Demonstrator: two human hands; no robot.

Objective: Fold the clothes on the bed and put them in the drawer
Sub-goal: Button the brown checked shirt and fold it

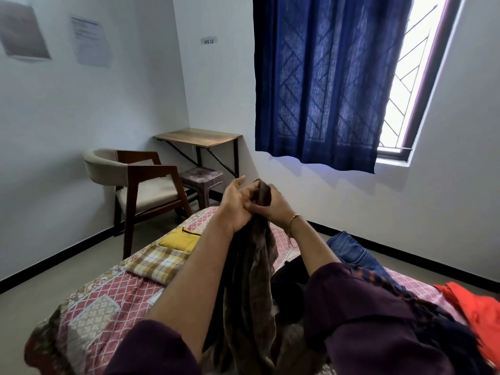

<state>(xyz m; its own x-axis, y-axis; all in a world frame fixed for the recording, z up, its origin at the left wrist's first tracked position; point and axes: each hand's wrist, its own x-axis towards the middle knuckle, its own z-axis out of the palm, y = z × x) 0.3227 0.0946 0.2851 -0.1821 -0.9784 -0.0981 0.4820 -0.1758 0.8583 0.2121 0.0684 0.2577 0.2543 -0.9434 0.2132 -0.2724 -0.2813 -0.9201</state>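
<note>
Both hands are raised above the bed [108, 290], meeting at the top of a brown garment [251, 266] that hangs from them in a long, loose bunch down toward the mattress. The right hand [276, 204] has its fingers curled round the upper end of the cloth, a small tuft of it sticking up above the knuckles; a thin bracelet [295, 216] sits on that wrist. The left hand [235, 204] presses against the same spot, its thumb and lower fingers pinching the fabric while the upper fingers stand partly spread and only loosely bent. Both forearms come out of dark purple sleeves [359, 307]. The bed wears a pink patterned cover. On it, left of the hanging garment, lies a folded checked cloth [159, 262], and just beyond that, toward the far end of the bed, a folded yellow piece [180, 239]. Right of the garment a pair of blue jeans [351, 251] lies unfolded on the bed, with an orange garment [476, 307] nearer the right edge and a dark heap [289, 282] between the arms. Beyond the far end of the bed stand a wooden armchair [143, 182], a small stool [203, 180] and a wooden table [200, 138] in the corner. A blue curtain [324, 77] covers most of the window above the bed's right side.
</note>
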